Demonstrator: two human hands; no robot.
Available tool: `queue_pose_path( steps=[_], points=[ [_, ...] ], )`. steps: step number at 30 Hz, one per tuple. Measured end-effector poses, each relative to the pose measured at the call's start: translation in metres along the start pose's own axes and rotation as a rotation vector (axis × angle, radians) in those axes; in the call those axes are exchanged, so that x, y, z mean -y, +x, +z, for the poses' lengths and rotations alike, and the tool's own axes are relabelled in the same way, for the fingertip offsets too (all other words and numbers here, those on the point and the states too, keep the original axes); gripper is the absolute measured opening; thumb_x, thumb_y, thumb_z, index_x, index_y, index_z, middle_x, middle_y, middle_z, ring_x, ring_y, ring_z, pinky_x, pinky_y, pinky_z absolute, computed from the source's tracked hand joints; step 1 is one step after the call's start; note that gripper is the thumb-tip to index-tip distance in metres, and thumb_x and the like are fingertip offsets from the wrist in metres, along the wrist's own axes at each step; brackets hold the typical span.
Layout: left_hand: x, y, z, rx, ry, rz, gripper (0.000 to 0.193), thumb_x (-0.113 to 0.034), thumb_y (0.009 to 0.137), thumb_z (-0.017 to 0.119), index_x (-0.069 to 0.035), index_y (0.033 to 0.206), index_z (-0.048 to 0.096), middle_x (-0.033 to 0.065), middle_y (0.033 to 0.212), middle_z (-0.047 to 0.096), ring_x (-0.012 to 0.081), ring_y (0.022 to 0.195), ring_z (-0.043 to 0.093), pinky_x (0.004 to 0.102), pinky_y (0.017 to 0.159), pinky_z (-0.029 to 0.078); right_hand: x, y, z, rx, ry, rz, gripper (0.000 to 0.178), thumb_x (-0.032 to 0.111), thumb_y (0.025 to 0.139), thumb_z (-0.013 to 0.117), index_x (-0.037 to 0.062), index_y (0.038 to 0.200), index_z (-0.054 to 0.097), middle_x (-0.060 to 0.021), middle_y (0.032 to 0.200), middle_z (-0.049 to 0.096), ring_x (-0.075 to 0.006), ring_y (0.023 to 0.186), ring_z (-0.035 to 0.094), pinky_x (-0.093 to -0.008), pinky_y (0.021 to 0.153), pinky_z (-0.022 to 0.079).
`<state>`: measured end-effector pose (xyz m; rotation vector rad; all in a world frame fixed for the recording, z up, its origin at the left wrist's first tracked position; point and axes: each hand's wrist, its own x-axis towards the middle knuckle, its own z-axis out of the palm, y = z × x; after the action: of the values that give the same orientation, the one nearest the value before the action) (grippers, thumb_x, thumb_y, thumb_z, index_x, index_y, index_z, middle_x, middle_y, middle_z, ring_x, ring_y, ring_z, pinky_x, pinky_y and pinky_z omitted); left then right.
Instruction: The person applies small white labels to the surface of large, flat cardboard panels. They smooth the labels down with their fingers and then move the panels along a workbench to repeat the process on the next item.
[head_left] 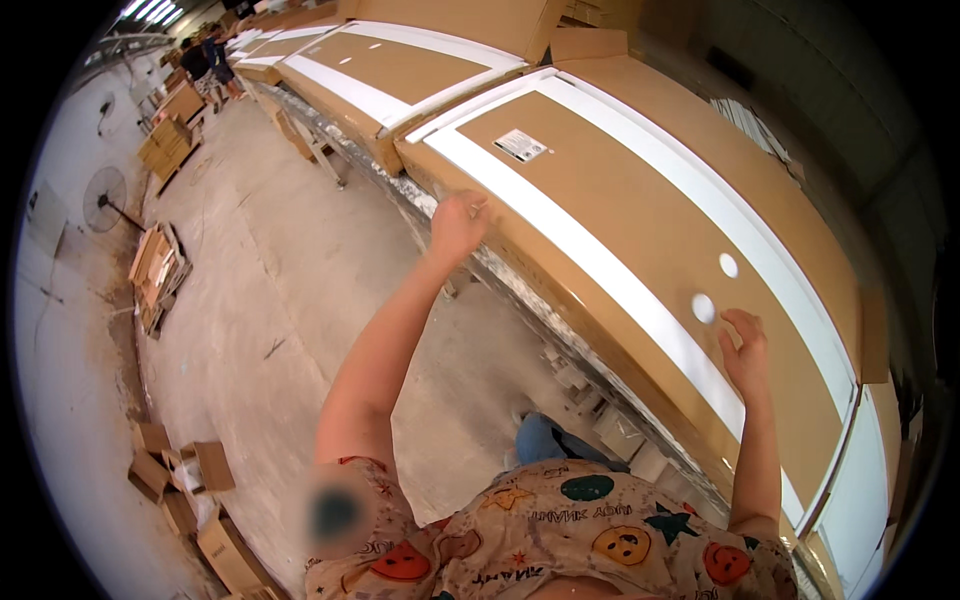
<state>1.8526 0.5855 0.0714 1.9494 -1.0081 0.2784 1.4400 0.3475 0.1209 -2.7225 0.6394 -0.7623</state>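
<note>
A long open cardboard carton lies in front of me, running from far left to near right. Inside it is a flat brown panel bordered by white strips, with two white discs and a printed label on top. At the carton's near side wall my left hand is closed, its fingers curled; what they grip, if anything, is hidden. My right hand hovers over the panel beside the discs, fingers bent and apart, with nothing visible in it.
Another open carton with a similar panel continues the row at far left, and a white-topped one adjoins at near right. A standing fan, a pallet of boards and discarded cartons line the left wall. Two people stand far off.
</note>
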Motion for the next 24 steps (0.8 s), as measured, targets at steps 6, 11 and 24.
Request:
queue_pose_path(
  steps=[6,11,24],
  points=[
    [0.105,0.117,0.015,0.170,0.093,0.030,0.030,-0.020,0.077,0.071,-0.002,0.101,0.067,0.0192,0.109,0.063,0.0347,0.098,0.061,0.0407,0.086,0.048,0.077,0.123,0.088,0.002,0.329,0.193,0.007,0.000,0.081,0.064,-0.0011,0.088,0.066,-0.0087,0.087,0.063,-0.0161,0.079,0.058,-0.0266,0.070,0.046],
    [0.154,0.165,0.014,0.459,0.034,0.179,0.034,-0.017,0.072,0.076,0.000,0.100,0.065,0.0188,0.105,0.063,0.0364,0.100,0.059,0.0401,0.089,0.047,0.124,0.235,0.216,0.104,0.538,0.276,0.012,0.012,0.082,0.069,0.0015,0.086,0.067,-0.0043,0.083,0.063,-0.0101,0.073,0.056,-0.0261,0.065,0.047],
    [0.234,0.280,0.101,0.944,-0.258,0.965,0.065,-0.047,0.078,0.069,-0.008,0.128,0.053,0.0142,0.137,0.044,0.0323,0.131,0.035,0.0429,0.107,0.031,0.225,0.332,0.338,0.072,-0.334,0.332,0.007,0.013,0.075,0.070,0.0070,0.078,0.071,-0.0080,0.082,0.065,-0.0274,0.079,0.061,-0.0367,0.073,0.052]
  ],
)
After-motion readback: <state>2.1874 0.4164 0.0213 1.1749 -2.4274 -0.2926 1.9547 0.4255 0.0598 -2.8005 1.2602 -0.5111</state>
